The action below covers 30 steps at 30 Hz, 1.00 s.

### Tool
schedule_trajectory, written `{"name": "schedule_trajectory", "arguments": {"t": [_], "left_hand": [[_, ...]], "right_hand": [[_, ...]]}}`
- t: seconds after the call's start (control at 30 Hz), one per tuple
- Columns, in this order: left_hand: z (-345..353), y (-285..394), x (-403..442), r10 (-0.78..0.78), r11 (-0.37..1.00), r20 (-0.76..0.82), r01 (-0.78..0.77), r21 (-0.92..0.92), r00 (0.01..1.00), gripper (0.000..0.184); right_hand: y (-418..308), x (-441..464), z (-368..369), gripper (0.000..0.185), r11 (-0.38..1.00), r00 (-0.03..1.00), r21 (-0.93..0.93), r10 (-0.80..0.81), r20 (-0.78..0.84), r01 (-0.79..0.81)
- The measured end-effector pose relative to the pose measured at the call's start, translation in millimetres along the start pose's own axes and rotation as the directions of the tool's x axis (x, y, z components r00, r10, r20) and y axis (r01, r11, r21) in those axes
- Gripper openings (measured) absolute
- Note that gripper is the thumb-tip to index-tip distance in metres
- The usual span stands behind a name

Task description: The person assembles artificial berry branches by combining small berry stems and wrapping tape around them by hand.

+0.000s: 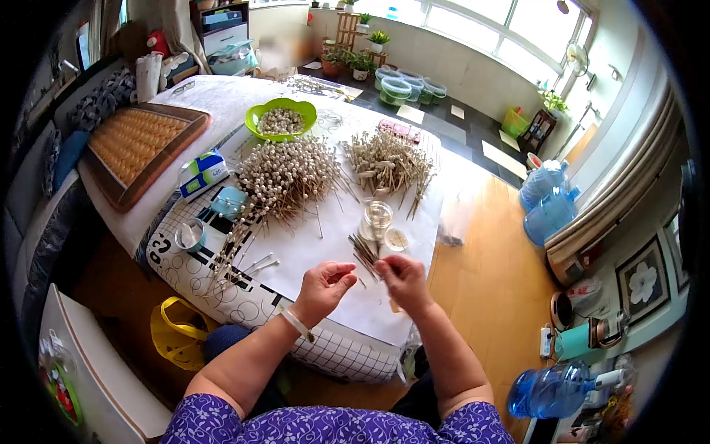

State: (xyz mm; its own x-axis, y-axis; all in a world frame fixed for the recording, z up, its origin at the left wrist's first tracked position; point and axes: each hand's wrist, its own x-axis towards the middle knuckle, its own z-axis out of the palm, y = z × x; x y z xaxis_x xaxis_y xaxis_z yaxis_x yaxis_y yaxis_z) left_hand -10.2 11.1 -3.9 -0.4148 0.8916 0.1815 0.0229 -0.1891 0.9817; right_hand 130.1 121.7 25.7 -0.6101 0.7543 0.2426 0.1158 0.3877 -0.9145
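My left hand is closed in a pinch above the white sheet; what its fingertips hold is too small to make out. Close to its right, my right hand is closed too, with its grip hidden. A tan piece shows just below the right hand. Beyond that hand lie a bundle of thin brown sticks, a clear glass jar and a small round white container. Farther back are a big heap of stems with white bead-like heads and a heap of brownish stems.
A green bowl holds more white heads. Left of the heaps are a tissue pack, a blue pad and a white cup. Loose white-tipped stems lie near the front. A yellow bag hangs below the table edge.
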Motion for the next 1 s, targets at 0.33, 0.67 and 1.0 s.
{"name": "schedule_trajectory", "arguments": {"t": [0.33, 0.67, 1.0], "left_hand": [[-0.2, 6.0, -4.6, 0.041, 0.996, 0.068, -0.047, 0.079, 0.997, 0.013], [-4.7, 8.1, -8.0, -0.004, 0.987, 0.149, -0.019, 0.158, 0.989, 0.014], [-18.2, 10.0, -16.5, 0.205, 0.863, 0.214, -0.280, 0.421, 0.955, 0.014]], "right_hand": [[51.1, 128.6, -68.9, 0.020, 0.973, 0.996, -0.227, 0.030, -0.081, -0.048], [37.3, 123.0, -56.5, 0.024, 0.954, 0.998, -0.299, 0.003, -0.056, -0.019], [-17.4, -25.9, -36.9, 0.014, 0.932, 0.945, 0.181, 0.289, 0.154, -0.315]]}}
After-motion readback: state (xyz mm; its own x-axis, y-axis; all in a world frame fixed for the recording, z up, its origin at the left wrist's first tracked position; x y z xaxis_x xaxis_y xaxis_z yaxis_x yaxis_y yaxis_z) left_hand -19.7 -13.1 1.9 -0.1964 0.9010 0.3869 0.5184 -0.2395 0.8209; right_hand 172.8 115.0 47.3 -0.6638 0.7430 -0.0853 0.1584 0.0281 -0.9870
